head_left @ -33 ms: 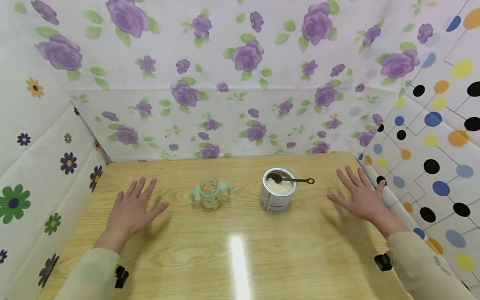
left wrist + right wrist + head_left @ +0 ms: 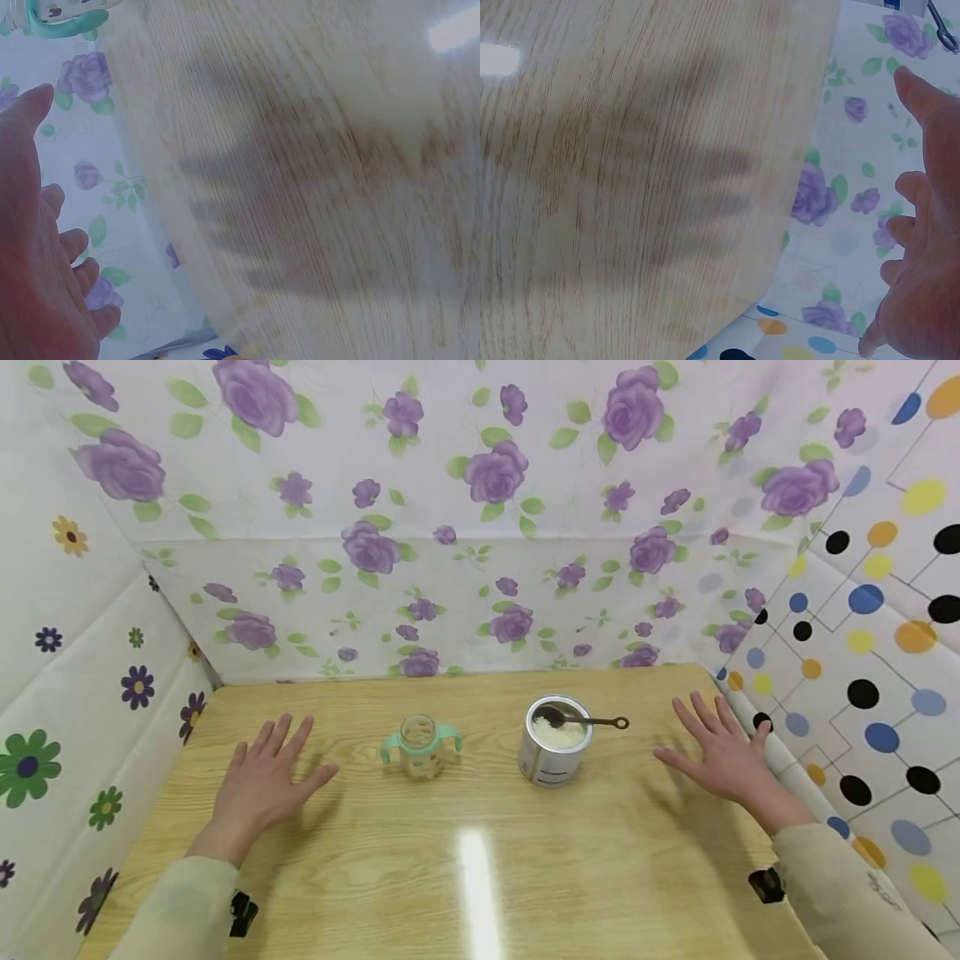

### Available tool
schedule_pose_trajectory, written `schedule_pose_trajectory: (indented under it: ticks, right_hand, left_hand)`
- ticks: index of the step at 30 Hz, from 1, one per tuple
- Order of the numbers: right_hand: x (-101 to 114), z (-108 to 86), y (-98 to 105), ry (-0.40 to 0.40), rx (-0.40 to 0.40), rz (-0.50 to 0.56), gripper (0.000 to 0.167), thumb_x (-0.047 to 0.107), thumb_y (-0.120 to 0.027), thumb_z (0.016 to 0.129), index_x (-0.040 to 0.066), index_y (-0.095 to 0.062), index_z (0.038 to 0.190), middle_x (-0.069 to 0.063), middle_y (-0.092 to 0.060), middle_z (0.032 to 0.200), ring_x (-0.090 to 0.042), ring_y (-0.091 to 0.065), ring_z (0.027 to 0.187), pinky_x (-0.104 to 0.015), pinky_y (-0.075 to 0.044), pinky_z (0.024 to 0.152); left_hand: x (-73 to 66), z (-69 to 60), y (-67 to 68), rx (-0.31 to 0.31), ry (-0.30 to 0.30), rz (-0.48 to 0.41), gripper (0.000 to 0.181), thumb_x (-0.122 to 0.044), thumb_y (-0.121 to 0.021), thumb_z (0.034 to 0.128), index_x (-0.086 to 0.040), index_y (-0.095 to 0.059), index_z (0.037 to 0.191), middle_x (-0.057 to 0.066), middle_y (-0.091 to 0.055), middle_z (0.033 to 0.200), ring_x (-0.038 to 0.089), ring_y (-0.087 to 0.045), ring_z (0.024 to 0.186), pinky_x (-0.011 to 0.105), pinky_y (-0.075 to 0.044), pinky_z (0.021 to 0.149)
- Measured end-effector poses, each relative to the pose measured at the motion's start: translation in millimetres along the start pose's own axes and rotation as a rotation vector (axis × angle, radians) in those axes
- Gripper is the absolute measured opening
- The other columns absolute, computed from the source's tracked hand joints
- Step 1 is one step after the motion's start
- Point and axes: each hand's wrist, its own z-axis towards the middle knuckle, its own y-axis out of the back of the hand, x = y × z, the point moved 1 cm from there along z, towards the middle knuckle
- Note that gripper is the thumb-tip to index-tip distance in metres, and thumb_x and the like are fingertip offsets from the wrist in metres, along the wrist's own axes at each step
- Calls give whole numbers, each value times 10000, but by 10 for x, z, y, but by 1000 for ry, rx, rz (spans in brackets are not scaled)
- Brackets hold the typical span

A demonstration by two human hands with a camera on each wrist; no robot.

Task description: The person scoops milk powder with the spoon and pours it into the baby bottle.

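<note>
A small clear bottle (image 2: 422, 760) with two mint-green handles stands upright left of centre on the table. To its right is a silver can (image 2: 553, 752) of pale powder, with a dark brown spoon (image 2: 592, 721) lying in it, its handle over the right rim. My left hand (image 2: 262, 785), fingers spread and empty, is held over the table left of the bottle; in the left wrist view a green handle (image 2: 69, 25) shows at the top. Right of the can my right hand (image 2: 723, 760) is likewise spread and holds nothing; the spoon's handle end (image 2: 948, 39) shows in the right wrist view.
The wooden table (image 2: 390, 877) carries a bright light reflection at its front middle. Purple-flowered cloth (image 2: 450, 602) hangs behind it, flower-printed cloth (image 2: 75, 710) on the left, and dotted cloth (image 2: 885, 668) close beside my right hand.
</note>
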Motion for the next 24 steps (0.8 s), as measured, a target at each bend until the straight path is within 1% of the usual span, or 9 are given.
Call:
schedule_pose_trajectory:
  ticks: [6,9,17,21,24]
  right_hand:
    - [9,32,6,9,-12,4,992,692,-577,1020,248,-60,1741,-162,7,1786,-465,146,1611,-870,275,1009]
    - [25,58,20,16,-9,0,995,693,-579,1018,249,-58,1741,-163,9,1786,-468,144,1610,-880,260,1011]
    - [36,88,40,23,2,-10,1004,702,-578,1014,248,-56,1741,-159,14,1787,-464,133,1613,-878,256,1019]
    - [57,82,77,36,0,-16,1013,692,-603,1006,237,-76,1742,-167,-19,1785,-463,108,1618,-878,242,1035]
    - [79,78,130,59,-15,-30,1029,679,-637,993,234,-89,1742,-172,-48,1784,-455,107,1622,-858,232,1071]
  left_hand:
    - [30,1,15,-5,5,-8,1007,-774,-458,1020,-158,-111,1737,269,-72,1759,535,-95,1596,763,-41,1237]
    - [39,5,26,-2,9,-14,1011,-776,-459,1018,-155,-113,1736,266,-65,1760,534,-87,1597,759,-34,1239]
    - [30,46,11,9,6,-5,1031,-793,-460,1006,-159,-105,1737,265,-64,1761,532,-98,1597,760,-45,1239]
    - [24,65,31,15,-6,4,1031,-786,-458,1012,-144,-104,1736,271,-69,1758,530,-95,1597,762,-47,1237]
    - [-16,115,72,0,-25,9,1026,-782,-466,1012,-150,-106,1737,263,-82,1760,521,-96,1602,754,-55,1243]
